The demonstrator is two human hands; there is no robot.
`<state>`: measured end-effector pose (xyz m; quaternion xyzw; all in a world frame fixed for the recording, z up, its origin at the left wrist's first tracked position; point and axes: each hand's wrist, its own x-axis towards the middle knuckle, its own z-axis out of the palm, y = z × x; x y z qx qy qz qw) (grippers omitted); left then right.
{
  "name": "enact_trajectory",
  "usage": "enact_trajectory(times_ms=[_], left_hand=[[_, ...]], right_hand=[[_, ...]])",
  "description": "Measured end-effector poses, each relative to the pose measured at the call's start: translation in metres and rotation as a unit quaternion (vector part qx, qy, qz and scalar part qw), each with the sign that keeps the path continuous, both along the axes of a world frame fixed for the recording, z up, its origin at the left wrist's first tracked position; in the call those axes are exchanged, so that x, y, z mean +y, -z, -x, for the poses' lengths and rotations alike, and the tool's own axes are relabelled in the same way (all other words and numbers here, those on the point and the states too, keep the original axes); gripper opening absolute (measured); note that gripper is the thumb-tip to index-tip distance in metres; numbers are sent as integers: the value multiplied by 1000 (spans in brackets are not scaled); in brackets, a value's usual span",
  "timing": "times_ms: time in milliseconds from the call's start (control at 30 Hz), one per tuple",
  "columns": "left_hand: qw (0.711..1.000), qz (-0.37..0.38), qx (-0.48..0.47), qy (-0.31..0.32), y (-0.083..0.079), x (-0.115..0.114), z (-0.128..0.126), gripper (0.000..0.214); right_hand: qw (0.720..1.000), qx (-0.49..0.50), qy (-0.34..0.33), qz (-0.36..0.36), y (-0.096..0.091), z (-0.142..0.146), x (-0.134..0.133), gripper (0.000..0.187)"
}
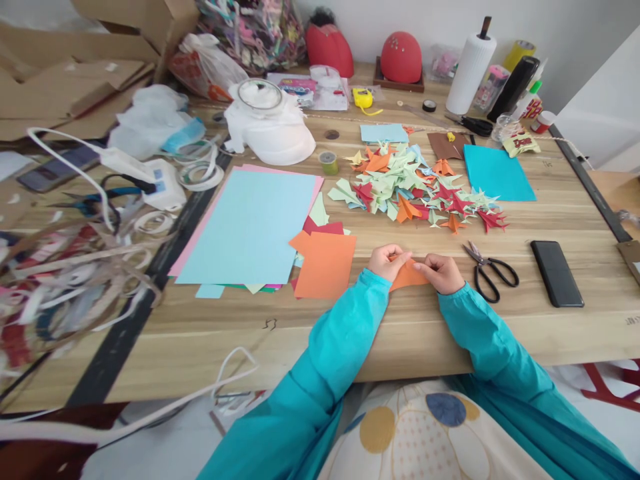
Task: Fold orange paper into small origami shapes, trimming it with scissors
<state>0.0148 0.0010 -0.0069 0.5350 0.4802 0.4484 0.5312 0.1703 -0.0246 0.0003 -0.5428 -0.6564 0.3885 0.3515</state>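
Between my two hands is a piece of orange paper, partly folded and low over the wooden table. My left hand pinches its upper left side. On its right side, my right hand grips the paper between thumb and fingers. An orange paper sheet lies flat to the left of my left hand. Beyond my hands spreads a heap of folded paper shapes in pale green, orange, red and light blue. Scissors with black handles rest just right of my right hand.
A stack of large coloured sheets lies left. A black phone is at the right. Behind the heap are a turquoise sheet, a yellow tape measure and a red dome. Cords and a power strip crowd the left.
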Motion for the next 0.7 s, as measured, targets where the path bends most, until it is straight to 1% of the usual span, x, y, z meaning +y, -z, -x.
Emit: enact_trajectory(times_ms=[100, 267, 367, 467, 533, 600, 667, 700], left_hand=[[1000, 13, -16, -17, 0, 2, 2, 30], [999, 22, -26, -19, 2, 3, 3, 29], [999, 29, -27, -25, 1, 3, 2, 30], [999, 33, -20, -31, 1, 2, 1, 32], [999, 27, -14, -15, 0, 1, -1, 33], [1000, 19, -12, 16, 0, -1, -3, 33], [999, 15, -11, 42, -1, -3, -5, 31], [999, 15, -9, 52, -2, -4, -5, 30]], right_hand=[[1000, 4, -13, 12, -2, -1, 0, 46], [999, -10, 30, -9, -1, 0, 0, 53], [1000, 1, 28, -4, -3, 0, 1, 55], [999, 22, 22, 12, -3, -2, 2, 50], [999, 39, 5, 22, -2, -3, 2, 45], [998, 48, -33, 32, 1, -4, 2, 40], [996, 47, -66, 39, 4, -4, 2, 38], [996, 45, -69, 40, 5, -4, 2, 39]])
